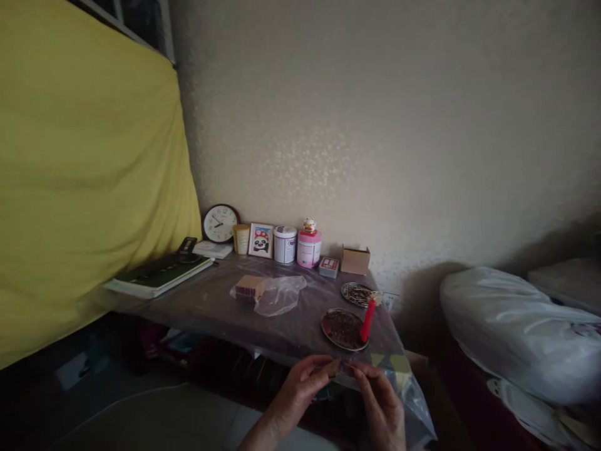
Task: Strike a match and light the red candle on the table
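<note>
Low in the frame, just below centre: left hand [300,385] and right hand [378,401] meeting fingertip to fingertip, fingers pinched nearly closed on a small dark piece [339,368] — too dim and too small to say what it is. Held in the air in front of the near edge of the tabletop [211,300], just below the near round dish [344,329].

Risks from here, as a judgement: a pinch that slight over open floor could let the piece slip and vanish into the dark below. Plastic sheeting over the tabletop, hanging loose at the lower right corner — could be snagged by a wrist, tugging the dishes along. Red stick [367,321] leaning on the near dish's rim, tilted, easily knocked over.

Containers now. Near dish: heaped with dark crumbly stuff, kind unclear. Far dish [357,293], just behind it: a paler, mixed scatter. Clear bag [277,293] at mid-tabletop: mouth open, brownish block [248,287] at its left end. Along the wall — white tin [285,244] and pink tin [309,248], both lidded, contents hidden, a little figurine on the pink one. Small cardboard box [355,260] to their right, contents not visible.
</note>
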### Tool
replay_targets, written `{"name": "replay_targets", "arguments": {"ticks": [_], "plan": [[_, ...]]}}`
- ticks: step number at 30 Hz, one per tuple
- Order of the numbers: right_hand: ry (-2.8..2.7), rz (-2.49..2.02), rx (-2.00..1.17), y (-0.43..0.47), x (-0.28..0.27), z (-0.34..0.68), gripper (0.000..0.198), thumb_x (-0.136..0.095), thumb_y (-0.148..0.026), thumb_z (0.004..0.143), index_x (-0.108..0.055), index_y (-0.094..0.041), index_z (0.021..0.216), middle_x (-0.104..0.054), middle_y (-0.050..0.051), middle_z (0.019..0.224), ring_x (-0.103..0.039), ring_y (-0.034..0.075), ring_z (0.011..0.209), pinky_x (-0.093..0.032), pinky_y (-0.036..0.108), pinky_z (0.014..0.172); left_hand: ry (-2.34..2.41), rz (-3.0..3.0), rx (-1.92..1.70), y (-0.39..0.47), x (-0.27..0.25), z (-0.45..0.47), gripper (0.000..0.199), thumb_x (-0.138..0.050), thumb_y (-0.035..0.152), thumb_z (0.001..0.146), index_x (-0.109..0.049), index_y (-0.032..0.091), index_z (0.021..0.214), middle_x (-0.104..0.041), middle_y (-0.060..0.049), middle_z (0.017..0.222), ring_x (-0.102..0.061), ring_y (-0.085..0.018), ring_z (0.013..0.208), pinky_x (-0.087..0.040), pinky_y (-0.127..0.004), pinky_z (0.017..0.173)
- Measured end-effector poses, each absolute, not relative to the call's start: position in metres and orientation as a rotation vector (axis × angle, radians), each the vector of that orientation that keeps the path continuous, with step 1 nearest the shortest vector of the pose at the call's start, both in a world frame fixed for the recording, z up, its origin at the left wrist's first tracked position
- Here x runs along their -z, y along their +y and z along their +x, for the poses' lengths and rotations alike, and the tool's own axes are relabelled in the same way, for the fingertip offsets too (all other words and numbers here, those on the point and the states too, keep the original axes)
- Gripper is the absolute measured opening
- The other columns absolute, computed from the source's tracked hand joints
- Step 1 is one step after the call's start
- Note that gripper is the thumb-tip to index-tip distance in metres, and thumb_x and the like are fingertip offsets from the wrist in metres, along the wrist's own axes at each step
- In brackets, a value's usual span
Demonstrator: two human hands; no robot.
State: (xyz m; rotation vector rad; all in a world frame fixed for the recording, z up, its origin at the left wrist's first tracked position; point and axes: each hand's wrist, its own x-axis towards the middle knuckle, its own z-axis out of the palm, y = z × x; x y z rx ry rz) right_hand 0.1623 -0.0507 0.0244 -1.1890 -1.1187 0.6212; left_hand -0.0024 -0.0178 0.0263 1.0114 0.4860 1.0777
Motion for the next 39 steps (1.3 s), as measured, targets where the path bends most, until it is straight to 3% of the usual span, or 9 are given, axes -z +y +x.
{"name": "replay_targets", "arguments": {"ticks": [6,12,28,39], "plan": [[-1.289,-1.243,-0.497,-0.051,-0.02,0.166,0.028,-0.063,-0.044,0.073,-0.067,-0.02,0.086,-0.072,0.005,0.088,-0.067,0.021,0.083,-0.051,0.025,0.077,0.551,1.03,-1.105,-0.019,-0.028,-0.002,0.038,-0.074,0.037,0.063,-0.066,0.016,0.094,-0.07,-0.01,0.097,-0.058,-0.028,0.1,-0.039,-0.04,0.09],[-1.36,-1.314,-0.357,-0.052,-0.021,0.168,0.027,-0.062,-0.045,0.074,-0.068,-0.021,0.085,-0.072,0.005,0.088,-0.067,0.021,0.081,-0.052,0.024,0.077,0.484,1.032,-1.125,-0.021,-0.036,-0.001,0.035,-0.075,0.03,0.061,-0.067,0.014,0.091,-0.071,-0.012,0.097,-0.059,-0.029,0.098,-0.039,-0.039,0.088],[-1.491,-1.253,-0.264,-0.052,-0.023,0.169,0.023,-0.06,-0.04,0.077,-0.068,-0.024,0.091,-0.072,0.003,0.094,-0.067,0.022,0.09,-0.052,0.026,0.08,0.524,1.015,-1.138,-0.021,-0.031,0.003,0.021,-0.07,0.028,0.069,-0.069,0.016,0.086,-0.07,-0.006,0.088,-0.059,-0.022,0.086,-0.039,-0.031,0.078],[-1.492,-1.257,-0.194,-0.058,-0.03,0.163,0.021,-0.057,-0.039,0.079,-0.067,-0.025,0.091,-0.072,0.002,0.092,-0.068,0.021,0.087,-0.053,0.025,0.078,0.394,0.893,-1.132,-0.031,-0.044,0.003,0.014,-0.069,0.022,0.071,-0.069,0.017,0.084,-0.07,-0.007,0.091,-0.06,-0.023,0.096,-0.038,-0.036,0.091]]}}
